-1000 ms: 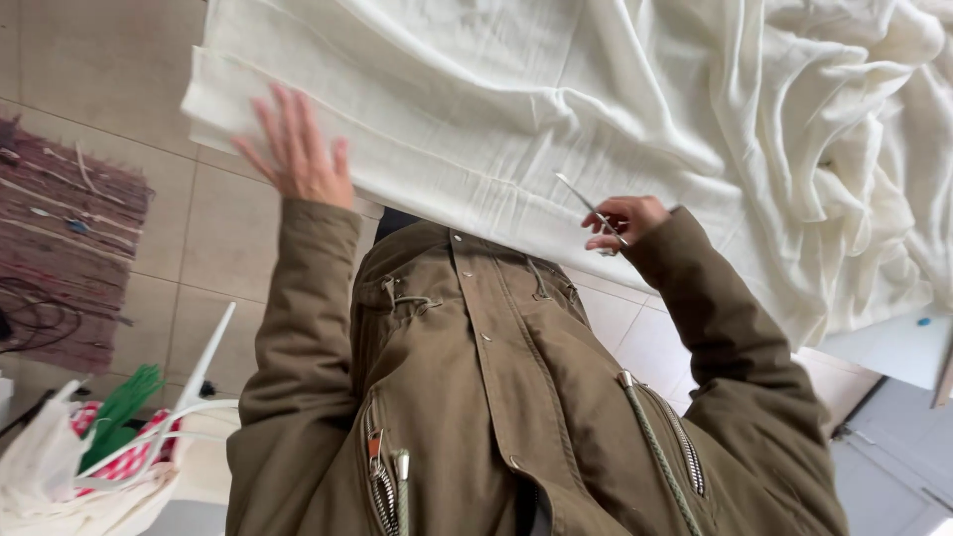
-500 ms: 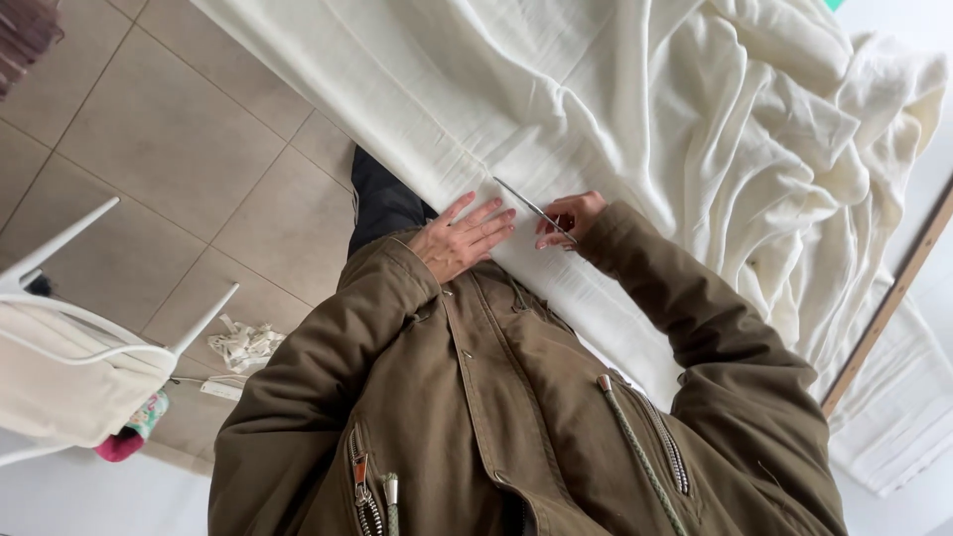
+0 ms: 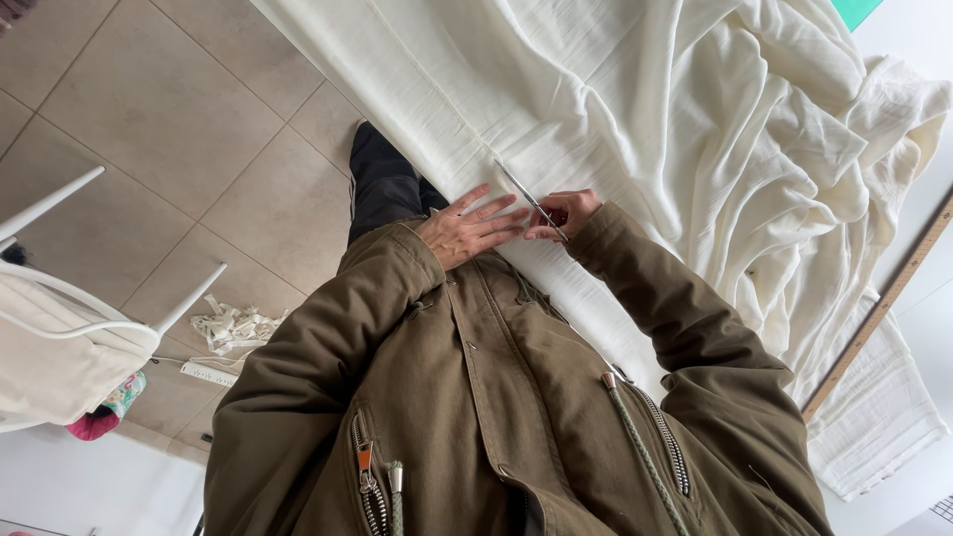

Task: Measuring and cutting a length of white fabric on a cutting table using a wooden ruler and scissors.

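In the head view the right hand (image 3: 564, 211) grips a pair of scissors (image 3: 531, 201), its fingers curled round the handles and the blades lying on the near edge of the white cloth (image 3: 635, 129). The left hand (image 3: 467, 228) rests just beside them, fingers spread flat, pressing the cloth down. The cloth lies heaped across the bench (image 3: 918, 223), beside a wooden ruler (image 3: 879, 308). This looks like the start of a cut; driving it on calls for keeping the cloth taut.
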